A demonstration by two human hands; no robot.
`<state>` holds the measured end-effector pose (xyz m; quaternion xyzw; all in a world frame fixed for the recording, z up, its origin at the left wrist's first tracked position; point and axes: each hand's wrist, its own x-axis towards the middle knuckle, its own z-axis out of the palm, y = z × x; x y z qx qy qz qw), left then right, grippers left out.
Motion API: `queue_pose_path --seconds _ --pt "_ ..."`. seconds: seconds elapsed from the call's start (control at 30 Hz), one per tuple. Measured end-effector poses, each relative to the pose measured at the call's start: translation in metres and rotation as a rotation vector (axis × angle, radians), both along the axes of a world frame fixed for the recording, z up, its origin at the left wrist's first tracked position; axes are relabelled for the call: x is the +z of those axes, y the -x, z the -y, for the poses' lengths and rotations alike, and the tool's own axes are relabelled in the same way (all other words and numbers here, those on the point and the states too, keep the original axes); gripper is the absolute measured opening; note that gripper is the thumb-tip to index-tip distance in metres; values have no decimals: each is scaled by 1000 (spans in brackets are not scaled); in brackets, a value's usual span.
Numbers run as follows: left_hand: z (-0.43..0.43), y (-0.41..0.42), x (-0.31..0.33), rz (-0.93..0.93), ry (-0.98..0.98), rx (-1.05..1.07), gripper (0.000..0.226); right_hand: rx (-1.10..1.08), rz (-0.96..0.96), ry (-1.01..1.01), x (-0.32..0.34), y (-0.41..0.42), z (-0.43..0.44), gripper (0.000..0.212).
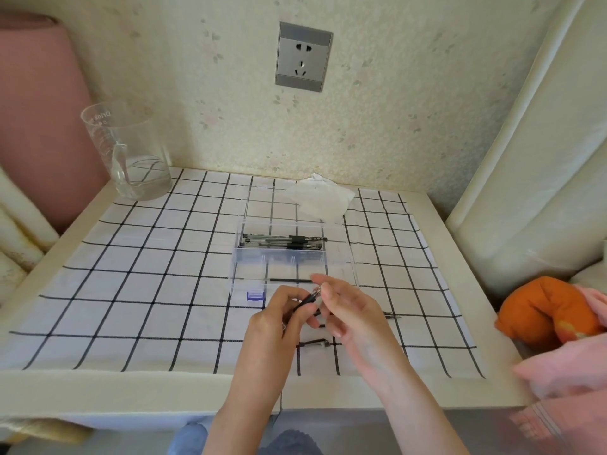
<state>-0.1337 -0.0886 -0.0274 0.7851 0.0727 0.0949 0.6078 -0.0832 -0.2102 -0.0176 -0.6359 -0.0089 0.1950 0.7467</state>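
Both my hands meet over the front middle of the checked cloth. My left hand grips the black barrel of a pen, which points up and to the right. My right hand pinches the pen's clear tip end between thumb and forefinger. A clear plastic pen box with a blue clasp lies open just beyond my hands; several black pens lie in its far half. Loose pen parts lie on the cloth: a thin refill, a black piece below my hands and another piece to the right.
A glass measuring cup with a little water stands at the back left corner. A crumpled white tissue lies behind the box. An orange cushion and pink fabric sit off the table's right edge. A wall socket is on the wall behind.
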Motion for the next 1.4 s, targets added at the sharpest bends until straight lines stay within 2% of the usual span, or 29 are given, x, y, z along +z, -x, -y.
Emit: queue_pose_path --seconds 0.1,0.2,0.37,0.57,0.67,0.8,0.93,1.13,1.23,1.3,1.4 --pt "1 0 1 -7 -6 -1 12 -14 2 48 0 1 -1 25" --pt "1 0 0 -12 -2 -1 12 -15 8 13 0 1 -1 19" --pt "1 -2 -2 -14 -15 -1 9 -19 -5 73 1 1 -2 34" --pt "1 -2 -2 -4 -21 -1 10 -6 -7 11 0 1 0 28" --pt "2 -2 -2 0 -26 -4 11 -15 -19 42 1 2 0 35" --pt "2 -2 -2 10 -28 -8 12 -27 -6 76 -2 1 2 30" --pt "1 -2 -6 -3 -44 -7 5 -60 -7 18 0 -1 6 25" --pt "2 -3 -4 3 -33 4 7 -157 -42 -77 1 -5 17 26" --pt "1 -2 -5 12 -17 21 8 -165 30 76 1 -2 24 21" --pt "0 -2 -5 13 6 34 9 -122 164 305 -5 6 28 9" --pt "0 -2 -4 7 18 37 10 -36 389 704 -29 29 34 10"
